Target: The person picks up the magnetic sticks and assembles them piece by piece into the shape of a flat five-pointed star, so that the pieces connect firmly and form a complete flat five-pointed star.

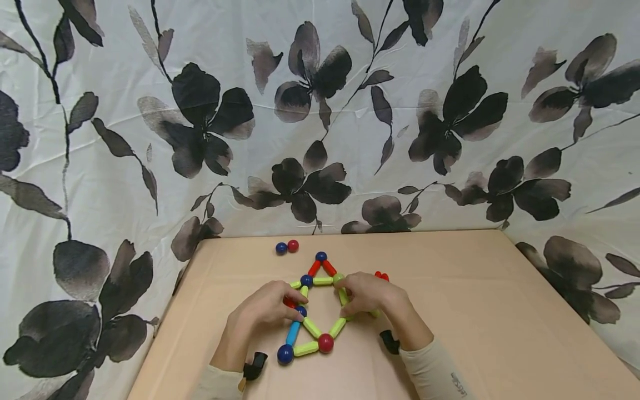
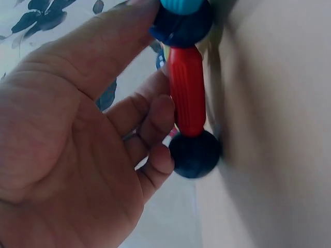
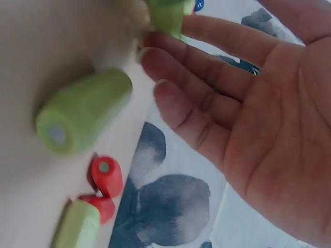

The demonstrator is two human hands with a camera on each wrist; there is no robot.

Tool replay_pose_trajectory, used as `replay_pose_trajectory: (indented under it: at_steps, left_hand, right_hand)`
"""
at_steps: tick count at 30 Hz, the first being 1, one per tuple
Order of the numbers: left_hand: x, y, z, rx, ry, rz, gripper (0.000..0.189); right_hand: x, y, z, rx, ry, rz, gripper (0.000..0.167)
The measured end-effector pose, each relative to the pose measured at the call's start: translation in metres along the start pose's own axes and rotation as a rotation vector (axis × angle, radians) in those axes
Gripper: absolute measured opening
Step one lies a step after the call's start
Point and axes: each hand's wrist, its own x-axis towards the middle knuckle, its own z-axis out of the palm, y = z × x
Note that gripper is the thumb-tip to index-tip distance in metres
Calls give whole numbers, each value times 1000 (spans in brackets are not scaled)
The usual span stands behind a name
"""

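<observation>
On the table lies a flat figure of magnetic building rods and balls. My left hand (image 1: 267, 304) pinches a blue ball (image 1: 301, 311) on the figure's left side between thumb and index finger. From that ball run a light blue rod (image 1: 293, 333) and a red rod (image 2: 187, 90), the red one ending in a dark blue ball (image 2: 194, 154). My right hand (image 1: 372, 293) grips the right side, its fingers at a green ball (image 1: 338, 277) and its thumb lower, around a yellow-green rod (image 1: 343, 296). A red ball (image 1: 326, 343) forms the near corner; red rods (image 1: 329, 268) meet at the far blue ball (image 1: 321, 256).
Loose blue (image 1: 281, 248) and red (image 1: 293, 245) balls sit at the table's far edge. Beyond my right hand lie small red rods (image 3: 107, 175) and loose yellow-green rods (image 3: 85, 111). A flowered cloth (image 1: 370, 122) hangs behind the table (image 1: 500, 311).
</observation>
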Motion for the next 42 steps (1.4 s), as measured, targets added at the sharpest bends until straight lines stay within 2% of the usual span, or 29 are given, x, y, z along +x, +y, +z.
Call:
replay_pose_trajectory:
  at_steps: [2, 7, 11, 17, 19, 21, 26, 28, 34, 42]
  left_hand:
    - [-1, -1, -2, 11, 18, -11, 33]
    - [-1, 0, -4, 16, 10, -1, 31]
    - [-3, 3, -4, -45, -44, 11, 28]
    - [-7, 14, -4, -142, -165, -10, 26]
    - [-8, 16, -4, -144, -176, -10, 26]
    - [-8, 16, -5, -143, -143, 0, 25]
    - [-6, 6, -6, 22, 91, 30, 25]
    - [-5, 1, -5, 76, 137, 37, 26]
    - [-1, -7, -2, 70, 96, 54, 26]
    - [-5, -3, -3, 110, 66, 24, 27]
  right_hand:
    - [4, 1, 3, 19, 28, -26, 56]
    - [15, 8, 7, 44, 88, -119, 40]
    - [20, 15, 8, 76, 116, -157, 33]
    - [23, 20, 8, 110, 137, -209, 31]
    - [23, 20, 8, 124, 130, -227, 29]
    - [23, 20, 8, 133, 123, -249, 27]
    - [23, 20, 9, 147, 110, -265, 25]
    - [23, 19, 8, 155, 107, -256, 25]
    - [25, 19, 8, 159, 108, -245, 25]
    - [27, 20, 10, 151, 118, -288, 22]
